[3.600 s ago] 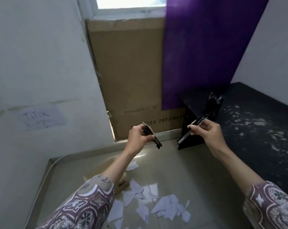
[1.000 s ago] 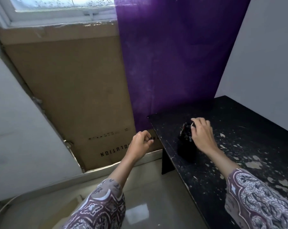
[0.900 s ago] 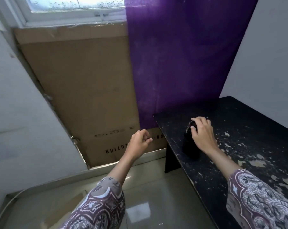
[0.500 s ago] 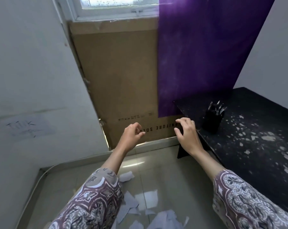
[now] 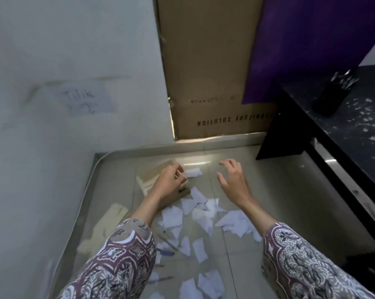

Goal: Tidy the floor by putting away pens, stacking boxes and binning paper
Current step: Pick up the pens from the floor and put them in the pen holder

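Both hands hang empty over the tiled floor [image 5: 257,212]. My left hand [image 5: 170,183] has loosely curled fingers and holds nothing; it hovers above a small cardboard box [image 5: 152,176] lying on the floor. My right hand [image 5: 234,182] is spread with relaxed fingers. Several torn white paper scraps [image 5: 188,214] lie scattered below the hands. A few pens [image 5: 167,238] lie among the scraps near my left sleeve. A black pen holder [image 5: 331,98] with pens in it stands on the black table [image 5: 354,134] at the right.
A tall flat cardboard carton [image 5: 206,67] leans against the back wall, with a purple sheet [image 5: 311,44] beside it. A pale cloth or flattened box [image 5: 109,221] lies by the left wall. The table's leg and edge bound the floor on the right.
My right hand left the pen holder on the table and came down empty. Both hands dropped toward the floor, and the view tilted down onto the scraps and the box.
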`<state>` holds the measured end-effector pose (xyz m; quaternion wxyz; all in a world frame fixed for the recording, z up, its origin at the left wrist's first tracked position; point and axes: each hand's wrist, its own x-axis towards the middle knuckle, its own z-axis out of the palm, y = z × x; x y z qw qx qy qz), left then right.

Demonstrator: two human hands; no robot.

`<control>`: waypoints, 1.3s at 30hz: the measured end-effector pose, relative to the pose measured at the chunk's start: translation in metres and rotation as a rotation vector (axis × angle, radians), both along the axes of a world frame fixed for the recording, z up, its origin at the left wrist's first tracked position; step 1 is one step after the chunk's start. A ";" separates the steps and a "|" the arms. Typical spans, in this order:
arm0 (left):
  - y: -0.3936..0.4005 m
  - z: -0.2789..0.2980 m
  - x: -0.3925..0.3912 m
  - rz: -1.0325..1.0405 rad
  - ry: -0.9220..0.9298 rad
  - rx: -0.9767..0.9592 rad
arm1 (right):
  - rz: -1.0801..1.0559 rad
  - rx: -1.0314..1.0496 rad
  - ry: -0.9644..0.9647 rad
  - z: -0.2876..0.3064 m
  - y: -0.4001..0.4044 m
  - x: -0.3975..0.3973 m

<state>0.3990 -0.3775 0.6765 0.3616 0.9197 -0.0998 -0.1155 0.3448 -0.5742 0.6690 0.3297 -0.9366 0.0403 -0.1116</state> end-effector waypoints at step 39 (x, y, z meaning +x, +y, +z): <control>0.194 -0.642 -0.025 0.102 0.177 0.344 | 0.492 -0.104 0.553 -0.656 0.197 0.060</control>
